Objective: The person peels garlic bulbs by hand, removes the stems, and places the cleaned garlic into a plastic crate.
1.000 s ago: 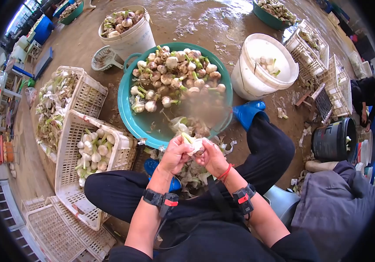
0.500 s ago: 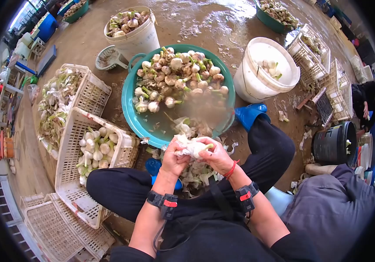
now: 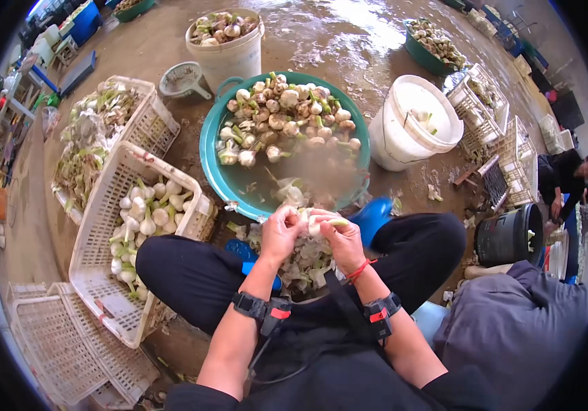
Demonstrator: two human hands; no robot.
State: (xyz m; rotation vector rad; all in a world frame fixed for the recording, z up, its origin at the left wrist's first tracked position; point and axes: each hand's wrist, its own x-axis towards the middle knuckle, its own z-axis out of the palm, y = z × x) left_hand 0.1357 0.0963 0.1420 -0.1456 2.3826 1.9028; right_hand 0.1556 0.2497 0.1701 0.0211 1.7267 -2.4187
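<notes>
A pale garlic bulb [image 3: 316, 223] with a short green stem is held between my two hands, over the near rim of a teal tub [image 3: 206, 159]. My right hand [image 3: 343, 243] is closed around its stem side. The fingers of my left hand [image 3: 280, 234] pinch at its other side, partly hiding it. Unpeeled garlic bulbs [image 3: 277, 122] with brownish skins fill the tub's far part, in murky water. Loose garlic skins [image 3: 304, 264] lie in a heap below my hands, between my legs.
At my left stands a white crate [image 3: 95, 257] with peeled garlic bulbs, beside another crate [image 3: 164, 130] full of leafy peelings. White buckets [image 3: 229, 61] [image 3: 393, 140] flank the tub. A black bucket [image 3: 503, 240] and a co-worker [image 3: 561, 178] are at right.
The view has shifted slightly. The loose white skin around the bulb shows less now, and my hands are still together on it. The right blue shoe has moved lower beside the tub.
</notes>
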